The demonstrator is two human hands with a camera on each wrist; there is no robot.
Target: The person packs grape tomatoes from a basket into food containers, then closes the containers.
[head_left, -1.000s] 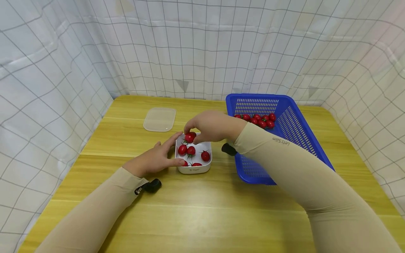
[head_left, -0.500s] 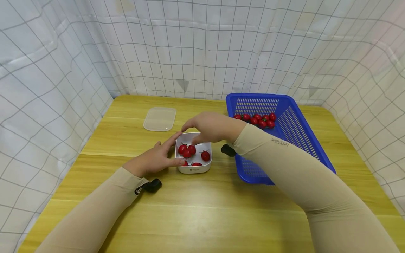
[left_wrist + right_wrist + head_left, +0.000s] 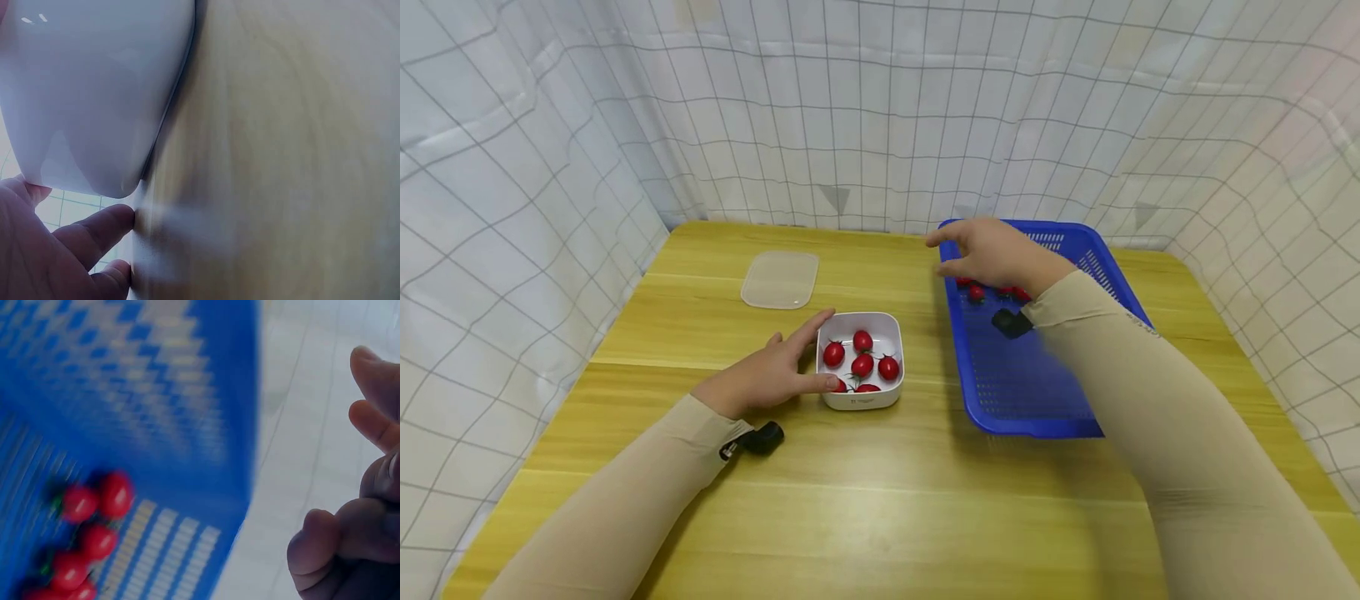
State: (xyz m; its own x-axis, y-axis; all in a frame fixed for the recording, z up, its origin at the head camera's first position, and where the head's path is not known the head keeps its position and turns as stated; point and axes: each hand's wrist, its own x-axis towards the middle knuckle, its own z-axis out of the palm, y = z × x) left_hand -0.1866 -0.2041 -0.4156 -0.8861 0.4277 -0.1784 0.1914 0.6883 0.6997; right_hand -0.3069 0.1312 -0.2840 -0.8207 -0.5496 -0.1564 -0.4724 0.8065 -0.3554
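A small white box point(image 3: 862, 402) on the wooden table holds several cherry tomatoes point(image 3: 862, 365). My left hand point(image 3: 771, 373) rests against its left side, thumb over the near corner and index finger along the far corner, both fairly straight. In the left wrist view the box wall point(image 3: 94, 94) stands above the left hand point(image 3: 62, 244), whose other fingers lie off it. My right hand point(image 3: 992, 252) hovers over the far left part of a blue basket point(image 3: 964, 383), thumb and fingers apart, holding nothing. Several more tomatoes point(image 3: 98, 540) lie in the basket, partly hidden by this hand in the head view.
A translucent square lid point(image 3: 780, 280) lies flat on the table point(image 3: 865, 500), behind and left of the box. Grid-patterned white curtains point(image 3: 880, 117) hang behind the table and at both sides. The basket's raised walls stand right of the box.
My right hand has let go of a tomato in the box and moved right and away, over the basket. The tomatoes in the box have shifted. My left hand stays at the box.
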